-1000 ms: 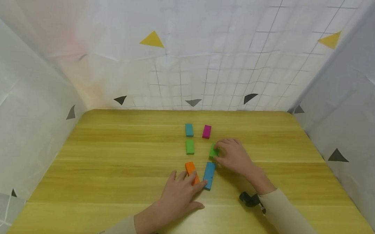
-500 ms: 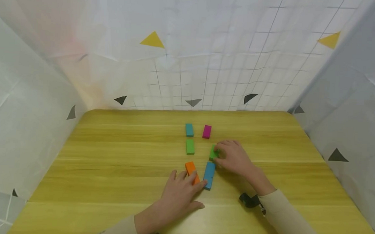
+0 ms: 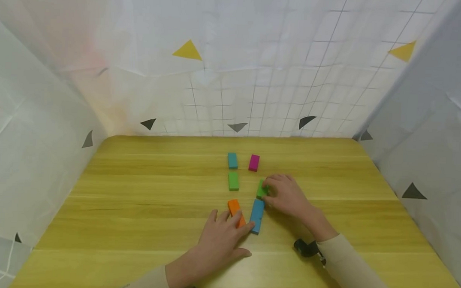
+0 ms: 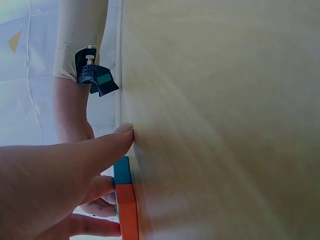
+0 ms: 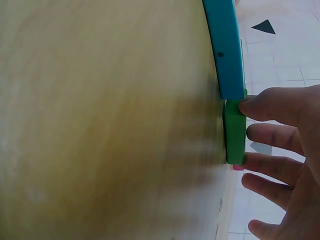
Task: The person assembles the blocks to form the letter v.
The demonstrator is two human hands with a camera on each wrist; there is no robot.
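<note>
My right hand pinches a small green block lengthwise on the table, thumb at its near end and a finger at its far end. In the right wrist view this green block lies up against the end of a longer blue block, or very nearly so. Spread fingers of my left hand rest on an orange block and on the near end of the blue block. The left thumb sticks out to the right. Orange and blue slant toward each other at their near ends.
A second green block lies left of the held one. Farther back are a teal block and a magenta block. The wooden table meets white sheeting at the back and sides.
My right hand has drawn the green block slightly nearer, up to the far end of the blue block. The left hand and the other blocks stay in place.
</note>
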